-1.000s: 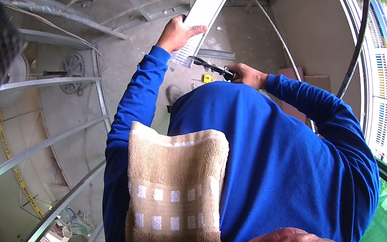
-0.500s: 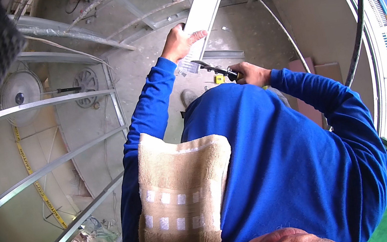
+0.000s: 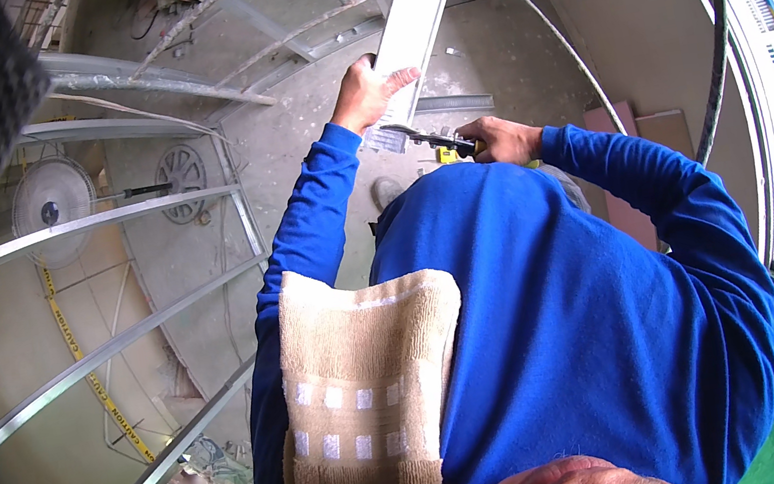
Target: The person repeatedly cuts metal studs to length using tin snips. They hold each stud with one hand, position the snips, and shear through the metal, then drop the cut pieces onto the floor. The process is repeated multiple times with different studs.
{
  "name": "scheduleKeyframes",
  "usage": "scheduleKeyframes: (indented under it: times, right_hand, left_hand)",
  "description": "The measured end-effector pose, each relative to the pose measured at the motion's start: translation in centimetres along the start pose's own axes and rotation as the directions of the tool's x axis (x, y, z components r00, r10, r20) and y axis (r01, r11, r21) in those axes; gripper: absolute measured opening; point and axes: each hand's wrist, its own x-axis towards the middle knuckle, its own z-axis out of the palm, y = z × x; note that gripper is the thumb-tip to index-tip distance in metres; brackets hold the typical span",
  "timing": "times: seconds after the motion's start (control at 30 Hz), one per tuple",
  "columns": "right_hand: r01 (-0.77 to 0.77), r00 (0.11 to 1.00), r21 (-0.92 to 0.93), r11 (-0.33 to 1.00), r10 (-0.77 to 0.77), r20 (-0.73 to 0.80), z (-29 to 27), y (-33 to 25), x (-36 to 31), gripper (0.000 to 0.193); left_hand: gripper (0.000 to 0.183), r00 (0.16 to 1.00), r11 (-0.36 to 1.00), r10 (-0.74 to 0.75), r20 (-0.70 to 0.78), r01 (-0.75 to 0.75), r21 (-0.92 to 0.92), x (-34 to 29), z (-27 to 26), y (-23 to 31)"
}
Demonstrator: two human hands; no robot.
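My left hand (image 3: pixel 364 96) is wrapped round the near end of a long, bright metal channel (image 3: pixel 423 8), the thumb lying across its face. The channel slants away up and to the right, out of the picture. In my right hand (image 3: pixel 506 139) are dark-handled metal snips (image 3: pixel 437 139). Their blades reach the channel's near end, just below my left hand; whether they bite into the metal is too small to tell. A yellow tape measure (image 3: pixel 447 154) shows right behind the snips, partly hidden by them.
A short metal channel piece (image 3: pixel 454 103) lies on the concrete floor ahead. Metal framing bars (image 3: pixel 110 347) cross the left side, with a round fan (image 3: pixel 53 206) beyond. Pink boards (image 3: pixel 626 204) lean at the right near the window. A tan towel (image 3: pixel 358 348) hangs over my left shoulder.
The snips and both hands have shifted slightly, the blades now closer against the channel's near end. My view has turned a little, so the framing and fan sit further right and lower.
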Motion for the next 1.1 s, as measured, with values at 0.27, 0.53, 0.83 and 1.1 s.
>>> scheduleKeyframes:
  times: [0.27, 0.53, 0.83, 1.1]
  right_hand:
    - [-0.027, 0.998, 0.019, 0.999, 0.026, 0.054, -0.4, -0.1, 0.2, 0.044]
    - [-0.083, 0.992, -0.028, 0.996, 0.085, 0.091, -0.1, 0.5, 0.8, 0.048]
    - [0.021, 0.997, 0.033, 0.999, -0.024, 0.076, 0.0, 0.2, 0.4, 0.047]
    - [-0.040, 0.998, -0.089, 0.995, 0.044, 0.037, 0.5, -0.2, 0.1, 0.044]
  left_hand:
    - [0.067, 1.000, 1.000, 0.017, 0.006, -0.017, -0.007, 0.1, -0.1, -0.6]
    - [0.057, 0.969, 0.903, 0.076, -0.237, 0.033, 0.428, -0.7, 1.5, -0.7]
    - [0.064, 0.993, 0.998, 0.054, -0.104, -0.050, 0.044, -0.6, 0.7, -2.0]
    - [0.061, 0.995, 0.992, -0.096, -0.021, 0.094, -0.079, -0.9, 1.4, -2.1]
